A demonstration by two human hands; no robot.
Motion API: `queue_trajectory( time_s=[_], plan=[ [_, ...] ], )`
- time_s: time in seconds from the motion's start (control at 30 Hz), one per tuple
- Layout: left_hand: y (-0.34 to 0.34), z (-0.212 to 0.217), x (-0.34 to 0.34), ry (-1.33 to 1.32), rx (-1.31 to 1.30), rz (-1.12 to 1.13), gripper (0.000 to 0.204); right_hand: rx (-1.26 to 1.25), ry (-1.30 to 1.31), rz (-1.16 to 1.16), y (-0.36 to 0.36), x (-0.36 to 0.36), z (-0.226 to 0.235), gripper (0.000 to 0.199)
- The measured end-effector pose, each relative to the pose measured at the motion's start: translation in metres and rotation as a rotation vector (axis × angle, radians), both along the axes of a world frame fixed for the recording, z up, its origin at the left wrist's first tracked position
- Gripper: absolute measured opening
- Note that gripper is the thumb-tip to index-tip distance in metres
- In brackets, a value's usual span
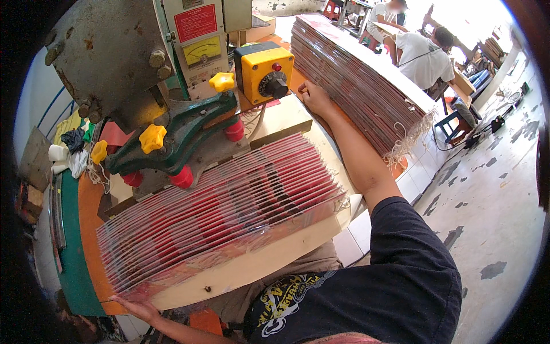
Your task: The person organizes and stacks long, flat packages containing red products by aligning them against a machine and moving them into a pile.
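Head view. I see a fanned row of flat red paper bags point(223, 212), glossy and thin-edged, lying overlapped like shingles on a pale wooden board point(258, 264). The sheets run in a long slanted band from lower left to upper right; loose white string handles show at the right end.

My left hand point(134, 307) sits at the lower left corner of the fan, fingers spread flat and wide, fingertips touching the edge of the lowest sheets. It grips nothing that I can see.

My right hand point(314, 96) is stretched far forward, arm nearly straight, resting on the orange table top point(86, 229) just beside the base of a tall stack of flat bags point(361, 74). The fingers look curled; I cannot tell whether they hold anything.

That stack is dense, striped brown and red along its edges, with a white top face and a tangle of pale strings point(407, 143) hanging from its near end.

Behind the fan stands a press machine point(109, 57): rough grey cast metal body with rust spots and hex bolts, a green painted clamp arm point(183, 135), yellow lobed knobs point(152, 137) and red cylindrical pads point(182, 176). A yellow control box point(266, 71) with a black round dial sits at its right.

Far back, two people in white shirts point(421, 57) sit at a table. The concrete floor point(492, 212) is grey, with dark patches.
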State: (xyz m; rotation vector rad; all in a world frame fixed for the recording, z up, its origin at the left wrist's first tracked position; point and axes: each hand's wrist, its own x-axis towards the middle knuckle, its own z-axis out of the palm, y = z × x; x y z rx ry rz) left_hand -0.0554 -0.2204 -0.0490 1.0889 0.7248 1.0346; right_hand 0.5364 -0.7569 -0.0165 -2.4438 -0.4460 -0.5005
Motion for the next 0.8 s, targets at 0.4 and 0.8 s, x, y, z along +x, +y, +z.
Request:
queue_trajectory(
  time_s=[0.4, 0.8],
  plan=[
    [-0.026, 0.024, 0.016, -0.006, 0.032, 0.122, 0.074, 0.020, 0.010, -0.008, 0.007, -0.011, 0.008, 0.022],
    [-0.030, 0.028, 0.017, 0.025, 0.048, 0.099, 0.076, 0.041, 0.021, -0.007, 0.006, -0.007, 0.005, 0.024]
  ],
)
